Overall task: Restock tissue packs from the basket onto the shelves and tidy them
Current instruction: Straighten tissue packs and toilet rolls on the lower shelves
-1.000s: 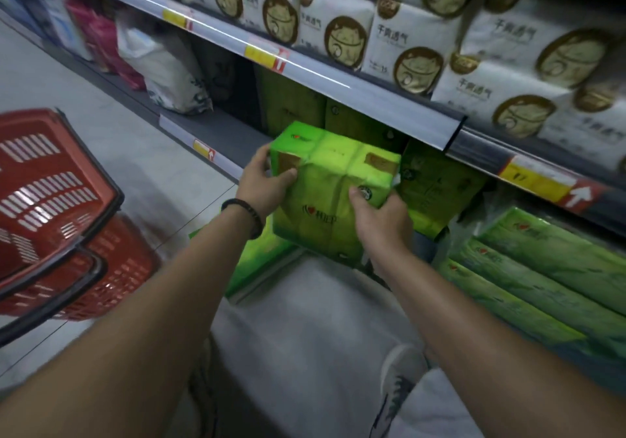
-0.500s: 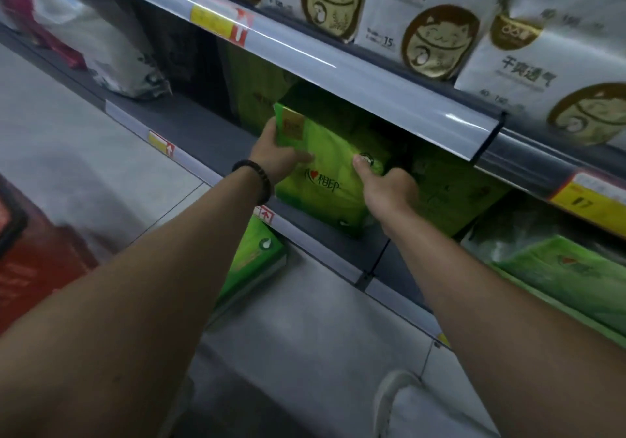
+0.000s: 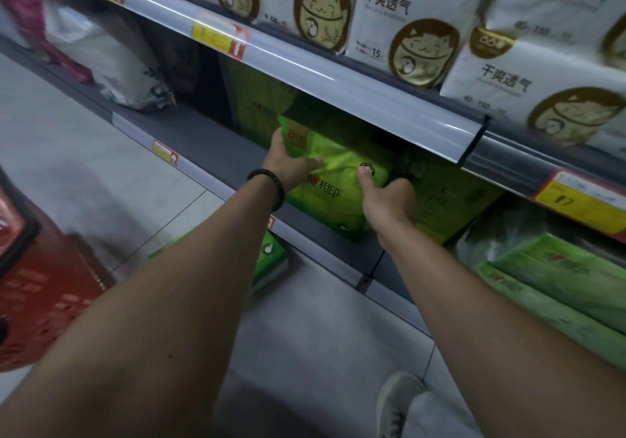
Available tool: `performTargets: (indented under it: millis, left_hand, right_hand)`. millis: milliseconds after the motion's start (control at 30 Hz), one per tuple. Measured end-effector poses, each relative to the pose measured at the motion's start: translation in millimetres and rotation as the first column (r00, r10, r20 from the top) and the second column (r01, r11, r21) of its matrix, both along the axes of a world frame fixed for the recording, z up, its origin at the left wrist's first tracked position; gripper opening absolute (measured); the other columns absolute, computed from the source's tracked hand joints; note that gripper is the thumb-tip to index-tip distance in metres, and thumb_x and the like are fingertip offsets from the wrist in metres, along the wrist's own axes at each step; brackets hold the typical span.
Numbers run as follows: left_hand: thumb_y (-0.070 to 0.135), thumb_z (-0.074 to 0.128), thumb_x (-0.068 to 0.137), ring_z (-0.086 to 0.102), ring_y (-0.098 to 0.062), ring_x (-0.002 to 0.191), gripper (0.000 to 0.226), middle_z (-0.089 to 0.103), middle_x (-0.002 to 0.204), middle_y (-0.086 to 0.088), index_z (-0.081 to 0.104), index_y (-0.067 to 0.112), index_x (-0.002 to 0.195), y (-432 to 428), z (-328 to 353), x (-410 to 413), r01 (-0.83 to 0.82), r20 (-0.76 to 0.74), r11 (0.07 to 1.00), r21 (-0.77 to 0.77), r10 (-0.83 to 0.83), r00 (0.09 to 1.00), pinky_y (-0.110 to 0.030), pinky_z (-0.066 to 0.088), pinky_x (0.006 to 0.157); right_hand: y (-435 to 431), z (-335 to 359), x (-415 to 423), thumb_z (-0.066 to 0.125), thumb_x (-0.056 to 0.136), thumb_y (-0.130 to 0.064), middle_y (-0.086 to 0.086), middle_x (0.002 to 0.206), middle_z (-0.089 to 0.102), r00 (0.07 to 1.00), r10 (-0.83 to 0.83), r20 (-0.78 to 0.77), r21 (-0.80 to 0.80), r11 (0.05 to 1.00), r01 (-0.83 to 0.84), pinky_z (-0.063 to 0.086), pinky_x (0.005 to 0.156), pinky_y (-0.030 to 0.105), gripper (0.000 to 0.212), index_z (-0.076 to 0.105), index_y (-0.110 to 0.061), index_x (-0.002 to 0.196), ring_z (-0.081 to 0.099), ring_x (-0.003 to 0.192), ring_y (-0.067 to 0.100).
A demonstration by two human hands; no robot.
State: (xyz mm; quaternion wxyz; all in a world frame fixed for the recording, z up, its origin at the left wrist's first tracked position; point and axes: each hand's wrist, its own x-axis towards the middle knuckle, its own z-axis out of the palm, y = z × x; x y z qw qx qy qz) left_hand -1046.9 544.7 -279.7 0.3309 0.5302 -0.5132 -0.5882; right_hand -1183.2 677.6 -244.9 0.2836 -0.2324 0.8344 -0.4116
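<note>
Head-camera view of shelf restocking, with both hands on one green tissue pack (image 3: 333, 183). Left hand (image 3: 288, 163) (a dark beaded band (image 3: 271, 188) circles its wrist) grips the pack's edge at 9 o'clock: the thumb lies flat across the printed front, and the fingers are curled behind the edge, mostly hidden. Right hand (image 3: 386, 200) holds the edge at 3 o'clock, thumb pressed upward beside a small round emblem, fingers wrapped round the far side and out of sight. The pack stands in the middle shelf (image 3: 210, 142), slightly tilted, its lower corner at the shelf's front lip and its top in shadow under the clear price rail (image 3: 338, 78) of the shelf above; whether its whole base rests on the board cannot be told. More green packs (image 3: 450, 207) stand just beside it at 3 o'clock and behind it at 11 o'clock. White packs with a gold cat emblem (image 3: 389, 17) fill the upper shelf from 12 to 2 o'clock of the frame. A yellow price tag (image 3: 216, 36) sits in the rail at 11 o'clock. Paler green packs (image 3: 559, 288) lie stacked on a lower level at 4 o'clock. Red basket (image 3: 44, 288), blurred, sits at 8 o'clock on the grey floor (image 3: 84, 173), well apart from the pack. A grey shoe (image 3: 396, 400) shows at 5 o'clock.
</note>
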Motion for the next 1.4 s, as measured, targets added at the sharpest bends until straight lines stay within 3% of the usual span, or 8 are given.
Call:
performTargets:
  millis: [133, 267, 567, 767, 900, 1067, 1233, 1400]
  left_hand:
    - [0.015, 0.085, 0.079, 0.067, -0.028, 0.111, 0.087, 0.062, 0.134, -0.008, 0.036, 0.018, 0.150, 1.0, 12.4, 17.1, -0.108, 0.098, 0.993, 0.040, 0.104, 0.990, -0.052, 0.060, 0.094]
    - [0.024, 0.074, 0.093, 0.056, -0.035, 0.119, 0.079, 0.046, 0.144, -0.011, 0.029, 0.017, 0.157, 32.6, 33.4, 55.7, -0.033, 0.377, 0.994, 0.100, -0.007, 0.926, -0.053, 0.061, 0.090]
    - [0.047, 0.059, 0.101, 0.058, -0.033, 0.131, 0.068, 0.050, 0.152, -0.011, 0.038, 0.017, 0.158, 73.4, 27.0, 199.8, 0.348, 0.827, 0.869, 0.352, -0.463, 0.320, -0.042, 0.053, 0.100]
    - [0.048, 0.071, 0.089, 0.061, -0.030, 0.126, 0.063, 0.063, 0.139, -0.012, 0.059, 0.011, 0.139, 47.6, -73.9, 266.3, 0.232, 0.802, 0.907, 0.351, -0.419, 0.425, -0.034, 0.051, 0.102]
    - [0.064, 0.074, 0.074, 0.065, -0.028, 0.102, 0.070, 0.065, 0.120, -0.009, 0.062, 0.016, 0.123, 24.2, -140.6, 280.7, 0.096, 0.788, 0.963, 0.253, -0.263, 0.557, -0.028, 0.050, 0.064]
    - [0.065, 0.066, 0.074, 0.049, -0.038, 0.136, 0.094, 0.049, 0.149, -0.015, 0.046, 0.012, 0.149, 19.3, -196.0, 277.2, -0.096, 0.771, 0.992, 0.087, -0.006, 0.637, -0.046, 0.040, 0.115]
    - [0.065, 0.082, 0.067, 0.045, -0.031, 0.143, 0.115, 0.042, 0.158, -0.012, 0.034, 0.013, 0.158, 23.6, -237.5, 296.4, -0.183, 0.629, 0.981, 0.066, 0.102, 0.771, -0.048, 0.039, 0.119]
    - [0.063, 0.095, 0.053, 0.075, -0.017, 0.105, 0.083, 0.076, 0.113, 0.003, 0.058, 0.024, 0.116, 31.0, -262.3, 319.8, -0.277, 0.261, 0.943, 0.183, 0.225, 0.939, -0.038, 0.063, 0.086]
  right_hand:
    - [0.0, 1.6, 28.0, 0.067, 0.097, -0.054, 0.017, 0.139, 0.060, 0.970, -0.063, 0.233, 0.074, 0.996, 0.047, 0.059, 0.097, 0.051, 0.073, 0.045, -0.004, 0.146, 0.065, 0.119, 0.039]
    - [13.2, 1.6, 86.6, 0.053, 0.103, -0.049, 0.018, 0.110, 0.066, 0.846, 0.258, 0.467, 0.348, 0.826, -0.443, 0.058, 0.092, 0.048, 0.041, 0.059, -0.010, 0.114, 0.068, 0.096, 0.037]
    - [27.9, -53.4, 194.0, 0.059, 0.099, -0.035, 0.021, 0.121, 0.065, 0.766, 0.486, 0.421, 0.391, 0.665, -0.637, 0.057, 0.073, 0.039, 0.047, 0.053, -0.006, 0.135, 0.071, 0.090, 0.037]
    - [12.9, -113.1, 230.4, 0.060, 0.103, -0.033, 0.012, 0.117, 0.059, 0.778, 0.271, 0.568, 0.344, 0.780, -0.523, 0.054, 0.089, 0.043, 0.019, 0.050, -0.018, 0.105, 0.061, 0.107, 0.036]
    - [0.4, -143.3, 241.9, 0.055, 0.108, -0.034, 0.008, 0.105, 0.053, 0.746, 0.121, 0.654, 0.372, 0.807, -0.458, 0.052, 0.095, 0.042, 0.020, 0.043, -0.017, 0.108, 0.061, 0.111, 0.033]
    - [-10.1, -190.1, 261.8, 0.058, 0.107, -0.036, 0.006, 0.114, 0.063, 0.718, 0.091, 0.690, 0.308, 0.861, -0.405, 0.049, 0.066, 0.030, 0.020, 0.055, -0.022, 0.121, 0.062, 0.087, 0.023]
    - [-4.3, -229.2, 275.1, 0.062, 0.104, -0.044, 0.000, 0.096, 0.061, 0.736, 0.018, 0.677, 0.357, 0.866, -0.350, 0.052, 0.067, 0.033, 0.023, 0.056, -0.025, 0.114, 0.065, 0.095, 0.030]
    - [-2.1, -248.3, 286.6, 0.075, 0.081, -0.057, 0.008, 0.117, 0.074, 0.738, -0.030, 0.675, 0.343, 0.898, -0.277, 0.059, 0.075, 0.040, 0.037, 0.066, -0.025, 0.097, 0.073, 0.101, 0.033]
